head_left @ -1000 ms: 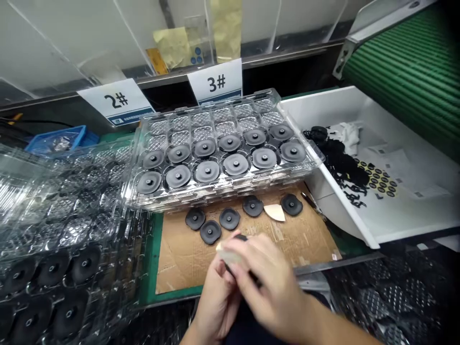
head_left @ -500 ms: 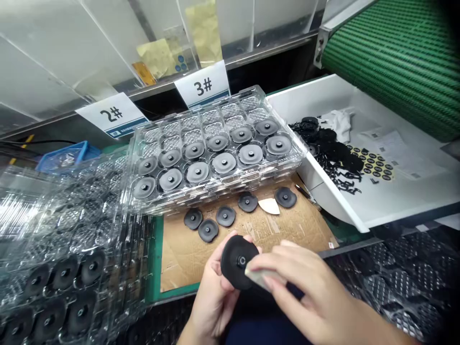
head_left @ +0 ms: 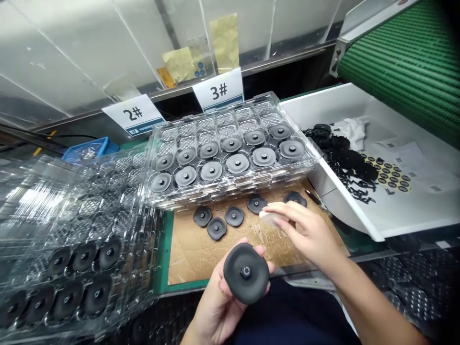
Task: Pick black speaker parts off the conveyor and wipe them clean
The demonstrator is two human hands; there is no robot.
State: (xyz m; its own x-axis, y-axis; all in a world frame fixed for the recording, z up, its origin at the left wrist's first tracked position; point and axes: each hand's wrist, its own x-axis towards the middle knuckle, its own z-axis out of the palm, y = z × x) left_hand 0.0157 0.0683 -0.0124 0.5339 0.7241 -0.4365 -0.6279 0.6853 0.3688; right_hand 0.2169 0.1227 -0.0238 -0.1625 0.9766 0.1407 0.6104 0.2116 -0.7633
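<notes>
My left hand (head_left: 224, 292) is closed around a round black disc (head_left: 237, 282) with a small raised hub at its centre, its face turned up toward me. My right hand (head_left: 305, 230) pinches a white wedge-shaped sponge (head_left: 268, 218) above the cardboard sheet (head_left: 194, 261). The second white wedge does not show apart from it; the hand covers part of that spot. Several similar black discs (head_left: 234, 216) lie on the cardboard beyond my hands, one partly behind my right fingers.
A clear plastic tray (head_left: 230, 184) holds rows of discs behind the cardboard. More trays (head_left: 118, 215) stand at left, near a blue basket (head_left: 89, 149). At right are a white bin (head_left: 406, 211) with black parts, a thin pen-like tool (head_left: 316, 199) and a green conveyor belt (head_left: 402, 62).
My right hand has moved away from the disc, forward over the cardboard, with the white sponge. The disc in my left hand now faces up more fully. The view has shifted slightly.
</notes>
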